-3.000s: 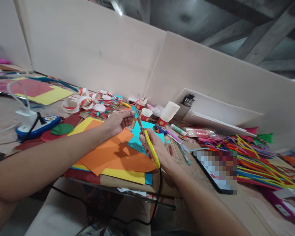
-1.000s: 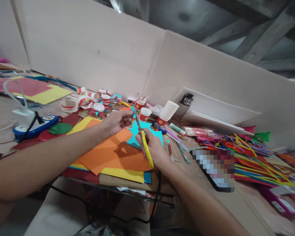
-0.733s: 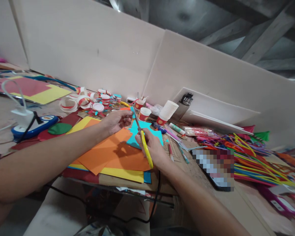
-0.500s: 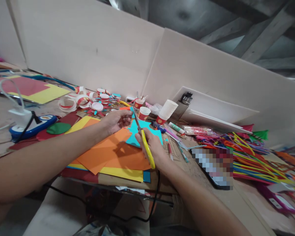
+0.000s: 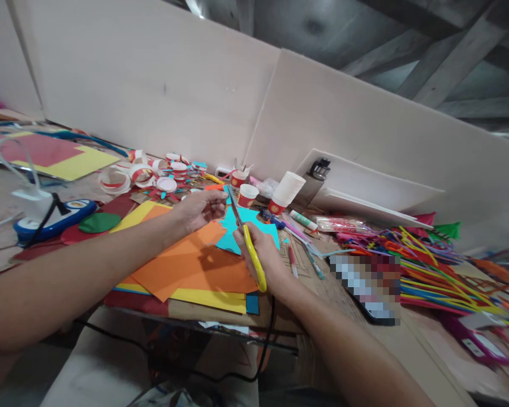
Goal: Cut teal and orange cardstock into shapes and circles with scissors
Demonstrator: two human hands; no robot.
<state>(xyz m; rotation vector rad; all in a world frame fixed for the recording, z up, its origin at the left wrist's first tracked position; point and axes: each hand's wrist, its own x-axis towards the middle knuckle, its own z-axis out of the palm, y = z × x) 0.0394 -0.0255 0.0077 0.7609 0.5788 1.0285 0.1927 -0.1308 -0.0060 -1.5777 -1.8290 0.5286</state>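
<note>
My right hand [image 5: 263,253] is closed round the yellow handles of a pair of scissors [image 5: 253,249], whose blades point up and away. My left hand [image 5: 203,209] pinches a small piece of turquoise paper [image 5: 227,194] right beside the blade tips. Below the hands lies a larger turquoise sheet [image 5: 248,217] with a jagged, cut edge. It rests on orange paper sheets [image 5: 182,261], with a yellow sheet [image 5: 220,299] under them. Whether the blades touch the small piece is too fine to tell.
Red-and-white paper cups [image 5: 248,195] and a tall cup stack [image 5: 287,192] stand behind my hands. Cut cup rings [image 5: 142,175] lie back left, near a blue power strip [image 5: 74,213]. To the right are a glue stick [image 5: 303,220], a phone [image 5: 365,288] and colourful pipe cleaners [image 5: 432,277].
Both hands, the scissors and the small turquoise piece hold nearly the same position. The whole view has shifted very slightly.
</note>
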